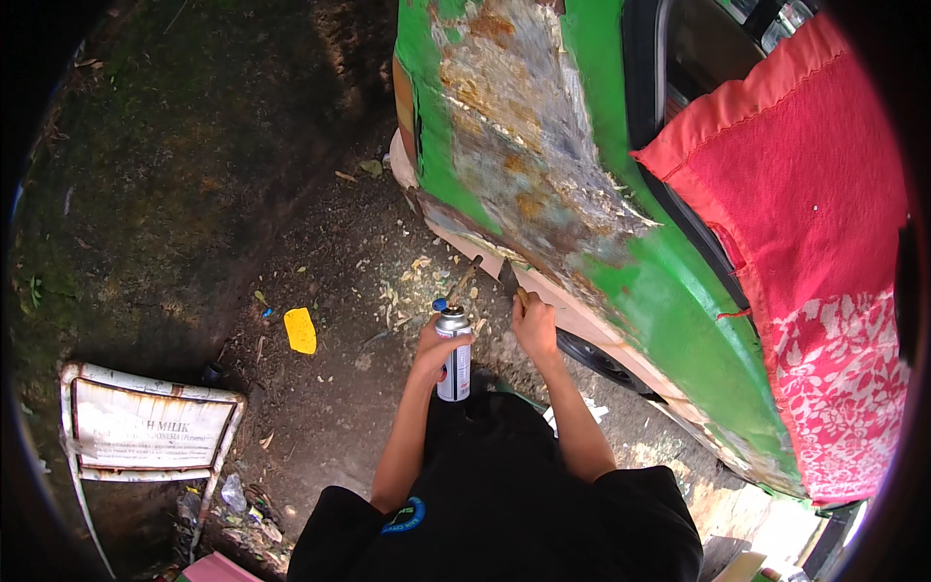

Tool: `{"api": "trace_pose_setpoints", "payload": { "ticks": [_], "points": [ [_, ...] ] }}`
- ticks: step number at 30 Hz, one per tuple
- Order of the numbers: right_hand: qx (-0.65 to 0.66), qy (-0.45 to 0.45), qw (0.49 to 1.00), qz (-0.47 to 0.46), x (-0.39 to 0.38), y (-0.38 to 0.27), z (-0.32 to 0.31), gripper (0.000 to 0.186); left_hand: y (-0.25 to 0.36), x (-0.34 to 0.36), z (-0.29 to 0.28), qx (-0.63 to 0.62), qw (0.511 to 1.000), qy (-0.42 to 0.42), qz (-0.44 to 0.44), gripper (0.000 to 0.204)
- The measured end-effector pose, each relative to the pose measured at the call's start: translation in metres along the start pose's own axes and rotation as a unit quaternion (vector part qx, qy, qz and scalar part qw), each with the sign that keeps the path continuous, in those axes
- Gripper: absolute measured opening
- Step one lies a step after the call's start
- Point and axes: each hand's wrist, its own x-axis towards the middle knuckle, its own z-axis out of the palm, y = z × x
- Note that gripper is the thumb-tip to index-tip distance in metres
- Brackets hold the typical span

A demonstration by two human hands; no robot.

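My left hand (434, 346) is wrapped round a slim gas canister (454, 376), with a blow torch head (465, 279) on top. The torch's metal tube tilts up and to the right, its tip near the lower edge of a green car body (669, 306). I cannot make out a flame. In my right hand (535, 330) is a scraper (509, 279), gripped by its wooden handle, its flat blade by the pinkish lower strip of the car. Above both hands, a large patch (533, 165) of the panel shows rusty, greyish metal with ragged paint edges.
A red patterned cloth (776, 184) hangs over the car's window at right. Peeled flakes (412, 281) litter the dirt ground. A yellow piece (301, 331) lies left of my hands, and a rusty white metal sign frame (150, 427) stands at lower left. The car's wheel (596, 361) is beyond my right forearm.
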Motion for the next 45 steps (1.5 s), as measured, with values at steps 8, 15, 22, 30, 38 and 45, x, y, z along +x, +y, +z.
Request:
{"api": "trace_pose_setpoints", "payload": {
  "ticks": [8, 15, 22, 30, 38, 45],
  "points": [
    [-0.014, -0.045, 0.999, 0.001, 0.004, -0.005, -0.004, 0.023, -0.007, 0.009, 0.000, -0.010, 1.000, -0.008, -0.017, 0.050],
    [-0.007, -0.038, 0.999, -0.001, 0.008, -0.004, -0.001, 0.023, -0.003, 0.009, 0.003, -0.023, 1.000, -0.004, -0.019, 0.045],
    [-0.037, -0.040, 0.998, -0.015, 0.017, -0.005, 0.008, 0.022, -0.002, 0.009, 0.002, -0.015, 1.000, -0.002, -0.018, 0.049],
    [-0.067, -0.068, 0.995, 0.006, 0.033, -0.016, 0.022, 0.026, 0.004, 0.000, -0.003, -0.040, 0.999, 0.013, 0.006, 0.051],
    [-0.054, -0.049, 0.997, -0.006, 0.034, -0.012, 0.014, 0.021, 0.010, -0.009, -0.012, -0.028, 0.999, 0.020, 0.009, 0.047],
    [-0.087, -0.058, 0.993, -0.055, 0.037, -0.003, 0.015, 0.024, 0.008, -0.009, -0.012, -0.046, 0.999, 0.014, 0.018, 0.050]
  ]
}}
